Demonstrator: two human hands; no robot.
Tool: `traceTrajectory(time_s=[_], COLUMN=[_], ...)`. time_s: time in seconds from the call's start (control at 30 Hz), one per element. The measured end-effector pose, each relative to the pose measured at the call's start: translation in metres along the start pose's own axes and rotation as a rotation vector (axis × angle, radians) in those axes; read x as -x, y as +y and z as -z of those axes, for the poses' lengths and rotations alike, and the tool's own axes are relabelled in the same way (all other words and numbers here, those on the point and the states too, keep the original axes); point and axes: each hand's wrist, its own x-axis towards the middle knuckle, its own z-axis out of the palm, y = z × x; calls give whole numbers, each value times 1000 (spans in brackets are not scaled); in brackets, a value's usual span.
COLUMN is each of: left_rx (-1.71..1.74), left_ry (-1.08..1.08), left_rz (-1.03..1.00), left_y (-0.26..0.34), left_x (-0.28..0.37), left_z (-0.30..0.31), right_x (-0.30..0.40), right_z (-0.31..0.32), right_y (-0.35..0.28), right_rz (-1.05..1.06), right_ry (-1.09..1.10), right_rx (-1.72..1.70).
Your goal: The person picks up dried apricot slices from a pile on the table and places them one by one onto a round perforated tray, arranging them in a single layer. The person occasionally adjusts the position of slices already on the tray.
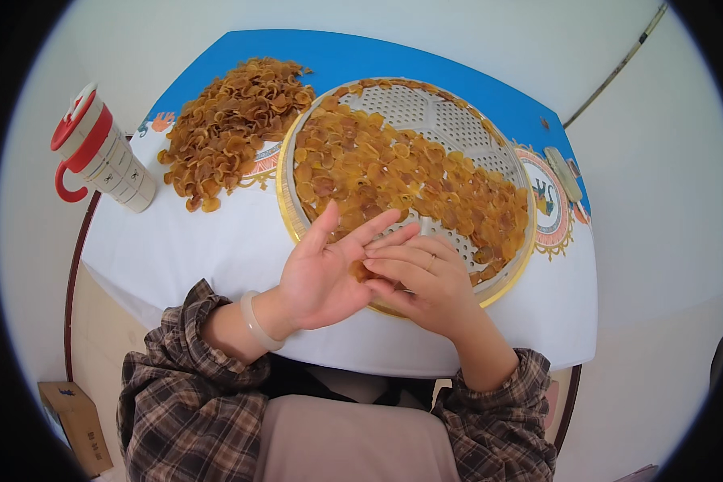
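My left hand (331,271) is turned palm up, its thumb and fingers spread, above the near rim of a round perforated metal tray (391,102). Across it reaches my right hand (422,277), fingers bent together over the left palm. Between the right fingertips and that palm shows a translucent brown dried slice (358,271); a second brown bit is partly hidden under the right fingers. A broad band of similar amber slices (397,162) lies flat across the tray, with more along its rim. Left of the tray is a heaped pile of curled dried slices (235,120).
A white cup with a red lid and handle (108,150) stands at the table's left edge. The blue and white tablecloth (175,259) bears printed medallions. A slim pale object (563,175) lies at the right edge. On the floor at lower left sits a cardboard box (78,428).
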Motion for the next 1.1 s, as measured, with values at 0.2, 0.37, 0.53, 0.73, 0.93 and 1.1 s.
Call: traceTrajectory(time_s=[0.2, 0.37, 0.53, 0.73, 0.93, 1.1], left_rx=[-27, 2, -24, -24, -25, -52], left_ry=[30, 109, 106, 130, 144, 178], left_rz=[-193, -318, -287, -257, -255, -255], left_y=[3, 11, 10, 11, 11, 11], left_x=[-1, -4, -3, -2, -1, -2], left_z=[2, 6, 10, 17, 17, 15], right_x=[-3, 4, 10, 8, 10, 12], right_z=[23, 38, 25, 15, 6, 2], right_y=[18, 43, 51, 49, 53, 55], right_rz=[-59, -371, -485, -436, -464, -524], right_ry=[136, 197, 2, -67, -72, -68], right_rx=[173, 320, 327, 424, 420, 366])
